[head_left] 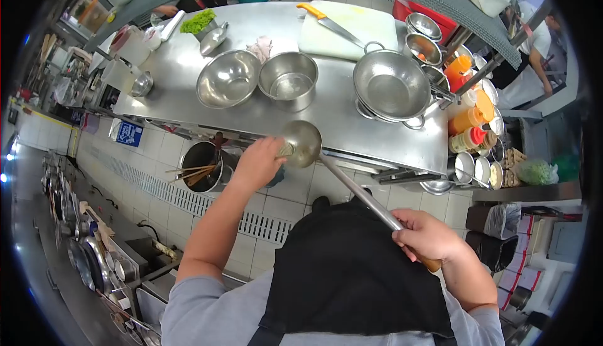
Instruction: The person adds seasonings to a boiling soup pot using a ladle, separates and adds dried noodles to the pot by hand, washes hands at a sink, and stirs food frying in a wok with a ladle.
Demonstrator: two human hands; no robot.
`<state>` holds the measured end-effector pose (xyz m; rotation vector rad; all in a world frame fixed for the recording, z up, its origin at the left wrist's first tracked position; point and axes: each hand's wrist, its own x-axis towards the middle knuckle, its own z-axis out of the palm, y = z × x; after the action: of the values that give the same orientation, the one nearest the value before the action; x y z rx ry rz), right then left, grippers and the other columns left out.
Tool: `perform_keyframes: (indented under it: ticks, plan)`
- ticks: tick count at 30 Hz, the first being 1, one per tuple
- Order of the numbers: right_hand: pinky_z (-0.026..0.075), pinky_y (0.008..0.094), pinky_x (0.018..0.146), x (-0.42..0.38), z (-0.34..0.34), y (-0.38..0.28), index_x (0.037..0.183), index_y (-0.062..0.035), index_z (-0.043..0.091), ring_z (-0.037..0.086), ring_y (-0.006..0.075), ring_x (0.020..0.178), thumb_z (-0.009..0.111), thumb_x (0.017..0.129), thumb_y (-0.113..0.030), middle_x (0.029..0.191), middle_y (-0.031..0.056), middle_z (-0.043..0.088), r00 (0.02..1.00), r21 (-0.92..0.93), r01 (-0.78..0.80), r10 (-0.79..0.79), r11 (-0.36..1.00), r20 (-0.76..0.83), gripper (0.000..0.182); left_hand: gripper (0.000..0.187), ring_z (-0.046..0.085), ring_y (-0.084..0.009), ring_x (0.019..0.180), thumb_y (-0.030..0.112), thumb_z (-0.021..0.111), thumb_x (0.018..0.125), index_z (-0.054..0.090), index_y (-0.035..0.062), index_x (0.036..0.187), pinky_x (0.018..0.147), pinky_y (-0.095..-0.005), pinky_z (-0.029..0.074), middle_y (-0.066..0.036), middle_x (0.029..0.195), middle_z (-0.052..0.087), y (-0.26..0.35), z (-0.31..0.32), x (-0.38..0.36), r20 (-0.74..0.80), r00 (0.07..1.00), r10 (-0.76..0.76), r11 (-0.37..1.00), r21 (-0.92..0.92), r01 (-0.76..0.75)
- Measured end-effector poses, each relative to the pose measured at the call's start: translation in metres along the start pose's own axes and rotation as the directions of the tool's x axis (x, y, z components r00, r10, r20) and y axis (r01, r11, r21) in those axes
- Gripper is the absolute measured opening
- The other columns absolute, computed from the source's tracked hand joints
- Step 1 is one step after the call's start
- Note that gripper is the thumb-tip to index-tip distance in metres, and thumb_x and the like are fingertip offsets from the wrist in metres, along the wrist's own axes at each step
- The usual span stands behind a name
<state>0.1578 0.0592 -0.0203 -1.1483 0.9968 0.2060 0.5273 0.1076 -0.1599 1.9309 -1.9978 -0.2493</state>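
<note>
A long-handled steel ladle (304, 143) slants across in front of my apron, its bowl at the front edge of the steel table. My right hand (427, 235) is closed around the handle near its wooden end. At the bowl's left rim, my left hand (260, 162) is closed on a small greenish pad (286, 150), which looks like a scouring sponge. The pad touches the ladle bowl. Just behind the ladle stand a steel pot (289, 81) and a wide steel bowl (228, 79).
A two-handled wok (392, 84) sits at the table's right. Behind it, an orange-handled knife (336, 27) lies on a white cutting board (377, 32). A bin (201, 167) holding sticks stands on the floor. Sauce bottles (468, 118) line the right side; a person (534, 50) stands beyond.
</note>
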Motion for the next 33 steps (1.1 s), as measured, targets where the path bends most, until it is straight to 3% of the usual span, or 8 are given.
perform_keyframes:
  ticks: [9, 16, 18, 21, 24, 26, 29, 33]
  plan:
    - [0.043, 0.0251, 0.046, 0.009, 0.001, -0.002, 0.109, 0.0033, 0.056, 0.051, 0.0097, 0.046, 0.052, 0.089, -0.004, 0.066, 0.0005, 0.051, 0.999, 0.027, -0.004, 0.002, 1.000, 0.048, 0.022, 0.044, 0.057, -0.0372, 0.105, 0.019, 0.071, 0.081, 0.056, 0.0035, 0.119, 0.091, -0.0432, 0.046, -0.017, 0.111, 0.061, 0.010, 0.004, -0.016, -0.084, 0.982, -0.167, 0.980, -0.119, 0.156]
    - [0.043, 0.0250, 0.046, 0.015, 0.005, -0.009, 0.109, 0.0027, 0.055, 0.051, 0.0094, 0.046, 0.052, 0.089, -0.004, 0.066, 0.0002, 0.051, 0.997, 0.020, 0.002, -0.004, 1.000, 0.076, 0.021, 0.043, 0.058, -0.0379, 0.102, 0.016, 0.071, 0.081, 0.056, 0.0024, 0.120, 0.088, -0.0441, 0.048, -0.016, 0.110, 0.061, 0.005, 0.017, -0.026, -0.075, 0.993, -0.087, 0.990, -0.120, 0.077]
    - [0.043, 0.0249, 0.046, 0.014, 0.006, -0.008, 0.108, 0.0023, 0.055, 0.051, 0.0094, 0.046, 0.053, 0.089, -0.005, 0.067, 0.0005, 0.051, 0.996, 0.028, 0.004, -0.007, 1.000, 0.089, 0.020, 0.043, 0.058, -0.0386, 0.101, 0.018, 0.070, 0.082, 0.056, 0.0018, 0.119, 0.087, -0.0447, 0.048, -0.017, 0.110, 0.061, 0.016, 0.007, -0.027, -0.224, 0.956, -0.191, 0.969, -0.198, 0.148]
    - [0.043, 0.0249, 0.045, 0.019, 0.005, 0.000, 0.109, 0.0019, 0.055, 0.051, 0.0092, 0.046, 0.052, 0.089, -0.005, 0.067, 0.0002, 0.052, 0.995, 0.038, 0.005, -0.009, 0.999, 0.102, 0.021, 0.045, 0.057, -0.0391, 0.103, 0.018, 0.070, 0.081, 0.055, 0.0015, 0.120, 0.089, -0.0450, 0.047, -0.018, 0.110, 0.060, 0.006, 0.024, -0.033, -0.078, 0.986, -0.146, 0.977, -0.167, 0.131]
    - [0.043, 0.0248, 0.046, 0.022, 0.004, 0.001, 0.112, 0.0018, 0.056, 0.051, 0.0091, 0.047, 0.053, 0.089, -0.005, 0.067, 0.0003, 0.052, 0.993, -0.034, -0.044, 0.047, 0.998, 0.108, 0.024, 0.045, 0.057, -0.0393, 0.104, 0.020, 0.070, 0.081, 0.056, 0.0016, 0.120, 0.090, -0.0453, 0.047, -0.019, 0.113, 0.061, 0.011, 0.019, -0.031, -0.231, 0.947, -0.223, 0.954, -0.253, 0.163]
    - [0.043, 0.0249, 0.046, 0.022, 0.007, 0.000, 0.111, 0.0013, 0.056, 0.052, 0.0089, 0.049, 0.054, 0.088, -0.006, 0.068, 0.0004, 0.053, 0.995, 0.047, -0.009, 0.004, 0.999, 0.104, 0.025, 0.048, 0.057, -0.0395, 0.106, 0.021, 0.071, 0.082, 0.055, 0.0005, 0.123, 0.092, -0.0440, 0.046, -0.020, 0.114, 0.060, 0.004, 0.034, -0.031, -0.066, 0.984, -0.167, 0.967, -0.205, 0.150]
    - [0.043, 0.0250, 0.046, 0.026, 0.006, 0.002, 0.110, 0.0010, 0.057, 0.052, 0.0094, 0.049, 0.054, 0.088, -0.006, 0.068, 0.0008, 0.054, 0.993, 0.026, 0.005, -0.008, 1.000, 0.118, 0.024, 0.048, 0.057, -0.0392, 0.107, 0.022, 0.070, 0.082, 0.055, 0.0009, 0.123, 0.094, -0.0439, 0.046, -0.020, 0.115, 0.060, 0.011, 0.026, -0.028, -0.072, 0.953, -0.293, 0.924, -0.278, 0.263]
    - [0.043, 0.0252, 0.046, 0.030, 0.003, 0.010, 0.109, 0.0004, 0.057, 0.051, 0.0096, 0.049, 0.054, 0.089, -0.007, 0.069, 0.0013, 0.054, 0.991, 0.094, -0.019, 0.006, 0.995, 0.134, 0.022, 0.047, 0.056, -0.0386, 0.109, 0.023, 0.069, 0.083, 0.055, 0.0016, 0.122, 0.094, -0.0441, 0.045, -0.019, 0.116, 0.060, 0.010, 0.028, -0.027, -0.004, 0.972, -0.234, 0.942, -0.248, 0.226]
